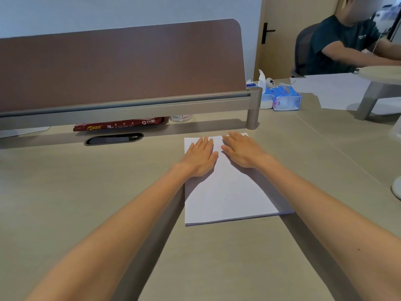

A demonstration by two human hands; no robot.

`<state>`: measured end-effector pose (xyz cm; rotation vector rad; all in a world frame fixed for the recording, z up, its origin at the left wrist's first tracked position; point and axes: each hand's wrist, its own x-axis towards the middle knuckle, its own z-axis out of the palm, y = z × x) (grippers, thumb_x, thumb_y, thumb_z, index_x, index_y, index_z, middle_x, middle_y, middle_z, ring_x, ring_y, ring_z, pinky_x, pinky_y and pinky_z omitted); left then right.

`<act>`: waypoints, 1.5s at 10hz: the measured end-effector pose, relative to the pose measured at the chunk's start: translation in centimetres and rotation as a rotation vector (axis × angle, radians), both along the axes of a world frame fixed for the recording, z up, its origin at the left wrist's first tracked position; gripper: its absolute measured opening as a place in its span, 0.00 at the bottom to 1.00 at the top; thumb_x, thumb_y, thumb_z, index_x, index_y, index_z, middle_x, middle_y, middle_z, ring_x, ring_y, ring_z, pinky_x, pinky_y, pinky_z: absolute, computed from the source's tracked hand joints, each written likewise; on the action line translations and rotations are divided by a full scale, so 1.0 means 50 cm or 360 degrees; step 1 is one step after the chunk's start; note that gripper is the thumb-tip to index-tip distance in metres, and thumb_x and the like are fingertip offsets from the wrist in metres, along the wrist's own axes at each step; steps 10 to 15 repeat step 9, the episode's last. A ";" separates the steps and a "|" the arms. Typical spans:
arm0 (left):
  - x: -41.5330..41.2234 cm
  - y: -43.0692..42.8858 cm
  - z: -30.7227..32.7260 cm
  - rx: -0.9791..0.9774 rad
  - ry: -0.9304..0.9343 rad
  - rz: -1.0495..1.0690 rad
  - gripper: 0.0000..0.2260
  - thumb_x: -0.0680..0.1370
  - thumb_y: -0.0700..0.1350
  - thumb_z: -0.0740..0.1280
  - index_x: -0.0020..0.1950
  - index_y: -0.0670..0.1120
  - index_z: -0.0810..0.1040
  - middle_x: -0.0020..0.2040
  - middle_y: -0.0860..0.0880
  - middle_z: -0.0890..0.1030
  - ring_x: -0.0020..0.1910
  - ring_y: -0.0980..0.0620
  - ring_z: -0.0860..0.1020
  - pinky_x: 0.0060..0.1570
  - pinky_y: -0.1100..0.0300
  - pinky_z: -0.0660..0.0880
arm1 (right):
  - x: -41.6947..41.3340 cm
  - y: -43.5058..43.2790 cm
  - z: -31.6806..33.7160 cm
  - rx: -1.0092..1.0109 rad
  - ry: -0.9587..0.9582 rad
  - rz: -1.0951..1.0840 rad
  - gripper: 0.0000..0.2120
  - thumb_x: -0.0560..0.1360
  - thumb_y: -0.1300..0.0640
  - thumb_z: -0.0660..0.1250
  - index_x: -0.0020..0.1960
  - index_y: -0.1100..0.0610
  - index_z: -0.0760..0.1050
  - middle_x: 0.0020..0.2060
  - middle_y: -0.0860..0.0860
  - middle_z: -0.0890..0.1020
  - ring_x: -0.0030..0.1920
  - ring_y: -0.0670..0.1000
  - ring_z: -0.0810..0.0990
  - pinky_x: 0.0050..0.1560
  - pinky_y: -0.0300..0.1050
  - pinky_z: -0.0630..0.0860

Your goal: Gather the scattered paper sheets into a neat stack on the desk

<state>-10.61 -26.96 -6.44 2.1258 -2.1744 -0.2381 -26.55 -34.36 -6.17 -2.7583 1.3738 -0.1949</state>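
A stack of white paper sheets [225, 198] lies flat on the beige desk [86, 203], its edges nearly lined up. My left hand [200, 157] rests palm down on the stack's far left part, fingers together and stretched out. My right hand [243, 152] lies palm down on the far right part, beside the left hand. Neither hand grips anything. A slightly offset sheet corner shows beyond my right fingertips.
A brown divider panel [121, 66] on a metal rail bounds the desk's far side. Under it lie a red paper-ream wrapper [118, 125] and a cable slot [114, 139]. Tissue packs [286, 101] and loose white sheets [334, 90] sit at the far right, where a person [347, 42] is seated.
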 end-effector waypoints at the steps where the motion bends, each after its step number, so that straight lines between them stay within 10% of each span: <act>1: 0.003 0.001 -0.017 0.0006 -0.0011 0.0025 0.26 0.85 0.53 0.42 0.80 0.43 0.43 0.81 0.45 0.42 0.80 0.48 0.40 0.77 0.50 0.40 | -0.001 -0.003 -0.024 0.0051 0.0029 -0.0004 0.27 0.83 0.45 0.43 0.79 0.53 0.51 0.79 0.52 0.53 0.79 0.54 0.50 0.77 0.53 0.47; 15: -0.004 0.020 -0.017 -0.0144 0.0082 0.0027 0.26 0.85 0.53 0.41 0.80 0.44 0.44 0.81 0.47 0.44 0.80 0.51 0.42 0.77 0.49 0.39 | -0.007 0.027 -0.019 -0.0026 -0.0227 -0.0063 0.26 0.84 0.46 0.45 0.79 0.55 0.53 0.78 0.53 0.55 0.78 0.54 0.54 0.76 0.51 0.49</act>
